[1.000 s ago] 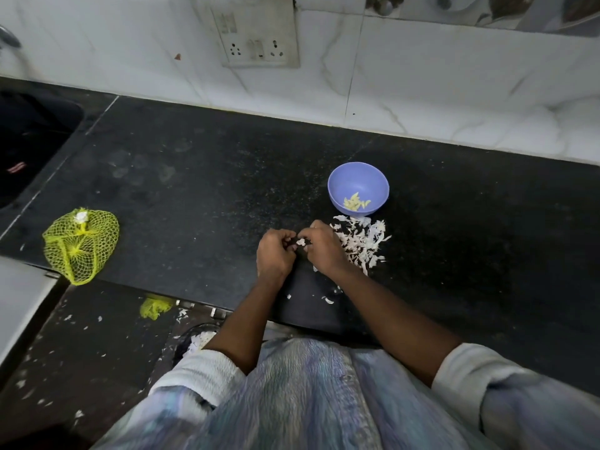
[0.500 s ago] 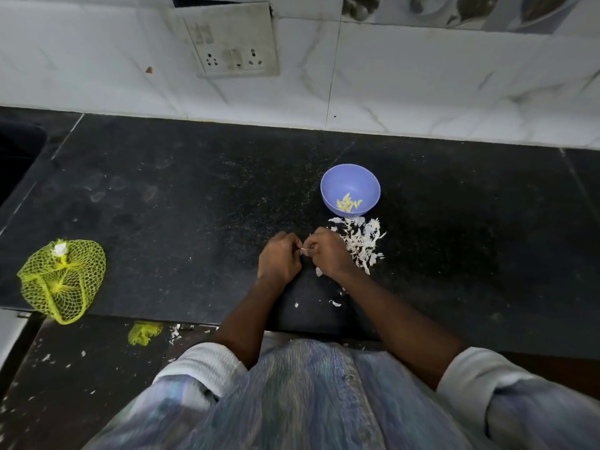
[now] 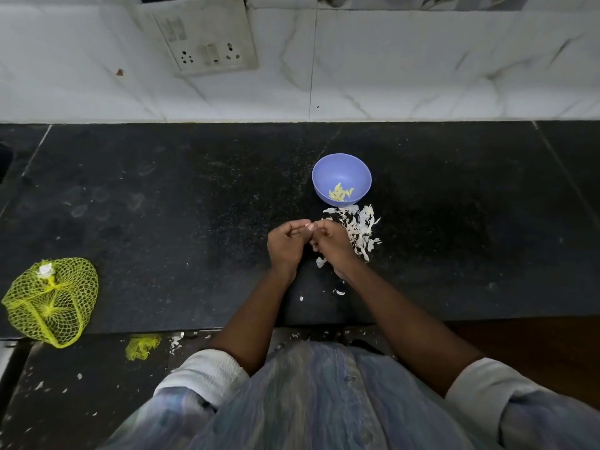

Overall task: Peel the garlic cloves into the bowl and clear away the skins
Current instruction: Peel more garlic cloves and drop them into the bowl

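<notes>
A small garlic clove [image 3: 307, 226] is pinched between the fingertips of my left hand [image 3: 285, 246] and my right hand [image 3: 331, 243], just above the black counter. Both hands have curled fingers and meet at the clove. Behind them stands a purple bowl [image 3: 341, 168] with several peeled pale yellow cloves [image 3: 340, 193] at its bottom. A heap of white garlic skins [image 3: 360, 230] lies between the bowl and my right hand. A few loose skin flakes [image 3: 339, 292] lie on the counter under my right wrist.
A yellow net bag [image 3: 52, 300] lies at the counter's left front edge. On the dark floor below the edge lie a scrap of yellow net [image 3: 142, 347] and some skins. A white tiled wall with a socket plate [image 3: 207, 43] runs behind the counter.
My hands stay together on the clove, and their fingers have shifted slightly on it. The camera has tilted, so everything sits differently in the frame.
</notes>
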